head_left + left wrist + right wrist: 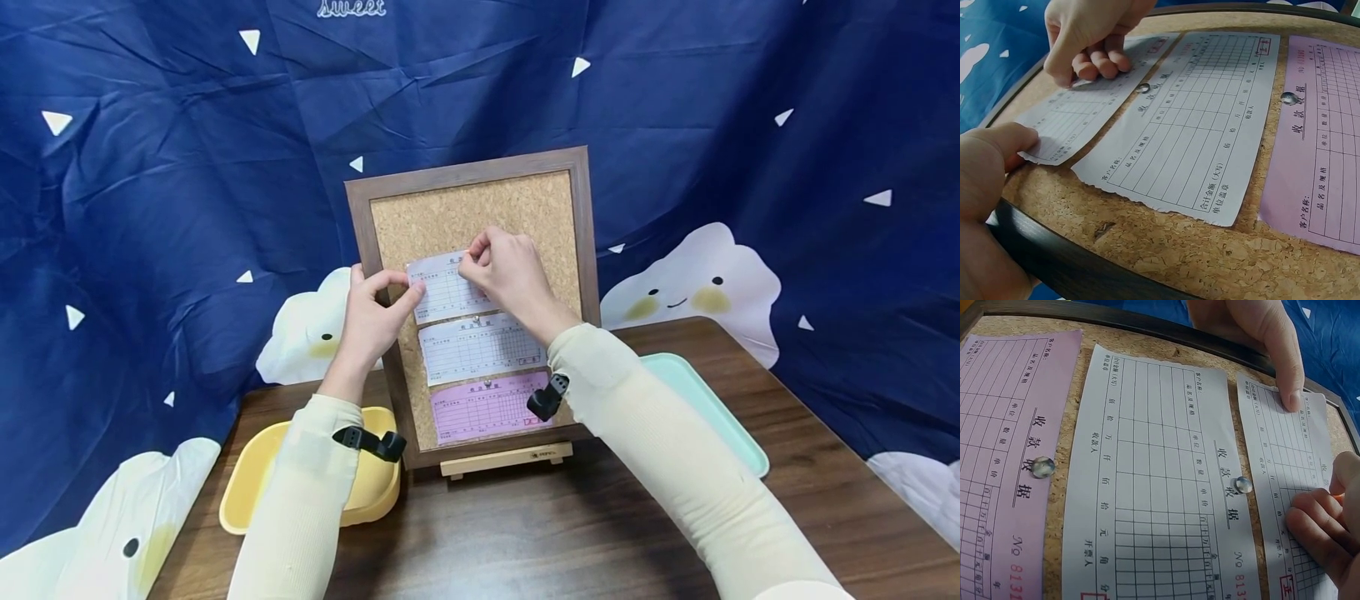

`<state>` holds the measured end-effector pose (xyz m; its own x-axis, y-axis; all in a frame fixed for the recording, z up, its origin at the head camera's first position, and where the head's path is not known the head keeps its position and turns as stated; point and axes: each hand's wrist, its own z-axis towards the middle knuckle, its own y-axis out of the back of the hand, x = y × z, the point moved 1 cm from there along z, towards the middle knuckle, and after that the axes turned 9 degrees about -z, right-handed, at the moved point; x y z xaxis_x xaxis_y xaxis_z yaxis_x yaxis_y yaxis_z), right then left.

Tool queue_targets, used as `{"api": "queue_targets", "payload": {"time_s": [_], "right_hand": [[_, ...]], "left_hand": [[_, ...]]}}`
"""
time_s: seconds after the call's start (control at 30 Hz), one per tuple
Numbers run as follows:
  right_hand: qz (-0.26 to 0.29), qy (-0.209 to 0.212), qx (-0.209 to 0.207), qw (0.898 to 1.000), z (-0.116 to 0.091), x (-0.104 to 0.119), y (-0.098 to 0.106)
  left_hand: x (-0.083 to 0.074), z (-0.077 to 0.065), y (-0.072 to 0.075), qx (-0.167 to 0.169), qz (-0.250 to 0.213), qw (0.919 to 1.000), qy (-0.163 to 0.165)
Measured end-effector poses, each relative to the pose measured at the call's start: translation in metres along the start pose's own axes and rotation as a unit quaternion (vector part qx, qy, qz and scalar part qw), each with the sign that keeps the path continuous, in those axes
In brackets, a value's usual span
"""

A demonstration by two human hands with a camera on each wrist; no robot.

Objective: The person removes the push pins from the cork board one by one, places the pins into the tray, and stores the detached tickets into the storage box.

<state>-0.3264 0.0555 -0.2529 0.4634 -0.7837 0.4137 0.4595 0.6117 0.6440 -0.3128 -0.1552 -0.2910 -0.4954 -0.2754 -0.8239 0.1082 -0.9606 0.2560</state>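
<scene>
A white receipt slip (441, 293) lies against the upper part of a framed corkboard (525, 200). My left hand (377, 310) pinches its left edge, thumb on the front. At the slip's top middle, my right hand (512, 268) pinches a small orange pin (1338, 497), mostly hidden by the fingers; its other fingers are curled over the paper. Directly below, a second white receipt (1191, 125) is fixed by a silvery round-headed pin (1243, 485). The lowest receipt, a purple one (487, 410), has a similar pin (1289, 98) at its top.
The board leans on a light wooden stand (506, 460) on a dark wooden table (480, 542). A yellow container (258, 467) stands left, partly behind my left forearm. To the right lies a mint-green tray (705, 408). A blue patterned cloth (465, 83) hangs behind.
</scene>
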Motion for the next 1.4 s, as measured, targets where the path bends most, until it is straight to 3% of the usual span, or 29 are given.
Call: {"api": "queue_targets", "payload": {"time_s": [0.23,0.37,0.5,0.8,1.2,1.4], "right_hand": [[0.004,-0.004,0.005,1.000,-0.002,-0.001,0.002],[0.017,-0.001,0.002,1.000,-0.004,-0.002,0.002],[0.042,-0.001,-0.005,0.999,-0.006,-0.004,0.002],[0.064,-0.002,-0.007,0.998,-0.009,-0.005,0.005],[0.069,0.000,-0.006,0.998,-0.012,-0.009,0.006],[0.066,0.003,-0.007,0.998,-0.013,-0.010,0.007]], "left_hand": [[-0.034,-0.013,-0.002,0.005,-0.013,0.9999,0.004],[-0.038,-0.015,-0.001,0.005,-0.016,0.9999,0.003],[-0.035,-0.014,-0.002,0.004,-0.016,0.9998,0.007],[0.001,-0.004,-0.003,-0.016,-0.019,0.9997,-0.004],[0.001,-0.004,-0.004,-0.027,-0.013,0.9995,-0.012],[0.001,-0.005,-0.004,-0.028,-0.008,0.9996,-0.001]]}}
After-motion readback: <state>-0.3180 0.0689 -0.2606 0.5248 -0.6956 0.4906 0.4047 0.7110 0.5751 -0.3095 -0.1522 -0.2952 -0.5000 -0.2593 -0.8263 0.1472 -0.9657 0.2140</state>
